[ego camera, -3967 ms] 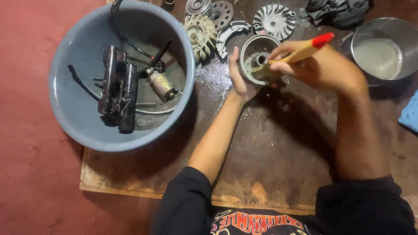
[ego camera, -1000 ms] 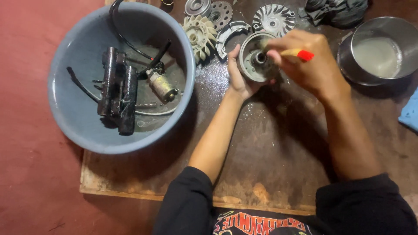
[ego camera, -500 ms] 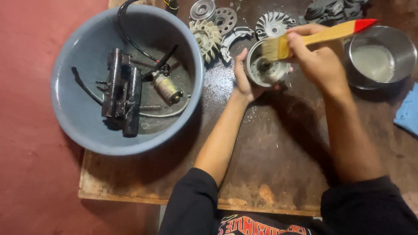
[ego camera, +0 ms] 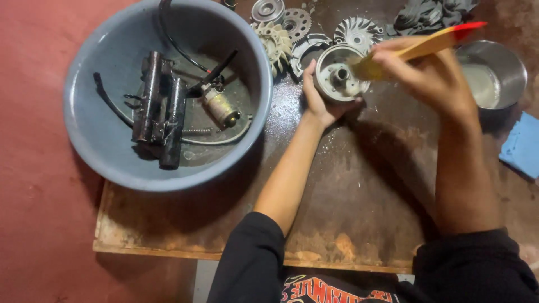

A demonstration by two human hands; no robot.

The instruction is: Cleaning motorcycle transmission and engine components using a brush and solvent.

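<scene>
Left hand (ego camera: pixel 319 100): fingers cup the round metal drum (ego camera: pixel 338 80), held just above the table (ego camera: pixel 348 213).
Right hand (ego camera: pixel 435 76): fingers grip a paintbrush (ego camera: pixel 418 49), bristles on the drum rim.
Around: grey basin (ego camera: pixel 101 151) of oily parts left; steel bowl (ego camera: pixel 505 64) right; fan wheels (ego camera: pixel 356 31) behind.

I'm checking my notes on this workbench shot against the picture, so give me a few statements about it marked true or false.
1. The left hand holds a round metal drum-shaped part. True.
2. The right hand holds a screwdriver. False: it holds a brush with a yellow handle and red tip, its bristles at the part.
3. The grey plastic basin holds only water. False: dark metal parts, a small motor and cables lie in it.
4. A steel bowl with pale liquid stands beyond the right hand. True.
5. The cream-coloured fan wheel lies inside the basin. False: it lies on the board beside the basin's rim.
</scene>
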